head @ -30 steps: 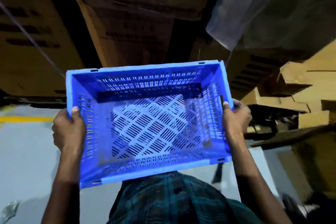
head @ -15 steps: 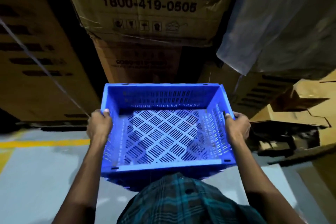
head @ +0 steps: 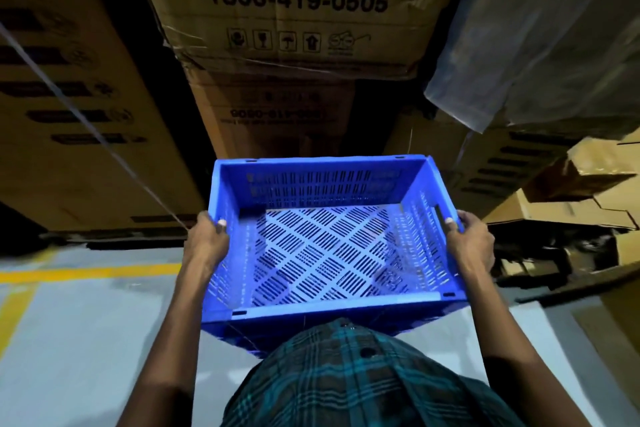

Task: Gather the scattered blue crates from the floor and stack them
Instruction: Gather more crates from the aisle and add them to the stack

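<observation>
Blue perforated plastic crate (head: pixel 329 236) held level in front of the body, above the grey floor (head: pixel 69 340).

It is gripped at its two short sides: the left hand (head: pixel 207 246) and right hand (head: pixel 471 243) are curled round the rim, thumbs hooked inside. Empty and slotted, it is judged light and stiff; the rim edges or handle slots offer the surest hold. Beyond it, stacked brown cardboard cartons (head: pixel 287 10) are seen.

Empty slotted blue crate (head: pixel 332 246) (open side up), held above floor
</observation>
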Motion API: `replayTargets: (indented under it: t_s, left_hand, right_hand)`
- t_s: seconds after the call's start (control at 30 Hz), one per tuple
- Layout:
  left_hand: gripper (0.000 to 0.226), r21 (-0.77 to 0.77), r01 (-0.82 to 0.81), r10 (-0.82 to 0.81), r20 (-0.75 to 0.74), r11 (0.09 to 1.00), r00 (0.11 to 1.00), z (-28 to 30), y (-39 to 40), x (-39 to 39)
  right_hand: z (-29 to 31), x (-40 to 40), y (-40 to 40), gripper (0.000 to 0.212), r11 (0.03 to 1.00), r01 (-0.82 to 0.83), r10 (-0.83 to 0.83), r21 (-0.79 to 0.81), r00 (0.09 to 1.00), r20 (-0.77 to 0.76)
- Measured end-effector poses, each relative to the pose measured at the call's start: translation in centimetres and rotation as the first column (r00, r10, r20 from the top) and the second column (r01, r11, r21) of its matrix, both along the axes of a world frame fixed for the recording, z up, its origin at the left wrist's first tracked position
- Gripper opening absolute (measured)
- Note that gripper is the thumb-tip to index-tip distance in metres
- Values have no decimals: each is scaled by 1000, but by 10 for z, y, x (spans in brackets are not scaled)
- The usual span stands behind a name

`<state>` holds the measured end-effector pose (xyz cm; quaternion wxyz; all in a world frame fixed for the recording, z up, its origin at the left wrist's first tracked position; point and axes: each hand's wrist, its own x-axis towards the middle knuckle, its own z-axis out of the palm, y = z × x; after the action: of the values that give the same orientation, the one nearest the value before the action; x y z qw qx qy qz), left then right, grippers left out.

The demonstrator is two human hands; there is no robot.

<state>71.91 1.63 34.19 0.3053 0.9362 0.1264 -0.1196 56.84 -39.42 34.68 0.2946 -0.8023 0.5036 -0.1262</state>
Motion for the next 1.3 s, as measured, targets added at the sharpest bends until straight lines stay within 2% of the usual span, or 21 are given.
replayTargets:
  t_s: [0.17, 0.4, 0.5, 0.6, 0.67, 0.73, 0.8, 0.9, 0.97, 1.03, 1.13, 1.2, 1.3]
  left_hand:
    - [29, -36, 25, -26, -24, 999, 999, 1, 8, -5]
    - [37, 25, 15, -17, 77, 1000, 997, 4, 1, -18]
    - [41, 34, 39, -42, 107, 999, 993, 2, 5, -24]
    - [47, 28, 52, -55, 107, 998, 993, 5, 4, -34]
    - [60, 48, 67, -71, 80, 997, 994, 10, 2, -45]
    - [78, 137, 86, -95, 55, 987, 994, 13, 0, -59]
    - [89, 210, 85, -100, 60, 974, 993, 14, -4, -79]
    - [78, 260, 65, -88, 80, 964, 993, 11, -18, -115]
    - [65, 283, 65, -85, 59, 957, 995, 12, -28, -140]
    - [62, 228, 76, -83, 19, 971, 996, 12, -40, -168]
    - [63, 121, 109, -119, 82, 987, 989, 8, -61, -203]
    - [67, 112, 136, -148, 102, 984, 984, 5, -71, -223]
    - [70, -17, 111, -109, 82, 994, 991, 7, -80, -249]
  right_hand:
    - [3, 3, 3, 36, 1000, -28, 28, -5, 999, -21]
    - [9, -3, 23, 44, 980, -104, 82, -170, 987, -135]
    - [9, -9, 26, 47, 977, -123, 101, -173, 987, -128]
    - [11, -13, 26, 51, 988, -110, 103, -109, 992, -67]
    - [14, -19, 27, 56, 994, -91, 94, -64, 995, 44]
    - [14, -29, 33, 60, 995, -90, 95, -40, 984, 150]
    - [11, -40, 43, 63, 993, -108, 115, -47, 976, 184]
    - [8, -56, 52, 68, 970, -232, 241, -75, 959, 151]
    - [8, -63, 52, 70, 933, -355, 359, -56, 928, 97]
    - [6, -71, 49, 65, 849, -527, 526, -44, 850, -30]
    - [0, -76, 46, 49, 593, -796, 754, -120, 602, -263]
    - [-4, -78, 50, 61, 435, -875, 800, -213, 484, -356]
    - [-5, -81, 62, 62, 357, -878, 828, -318, 455, -326]
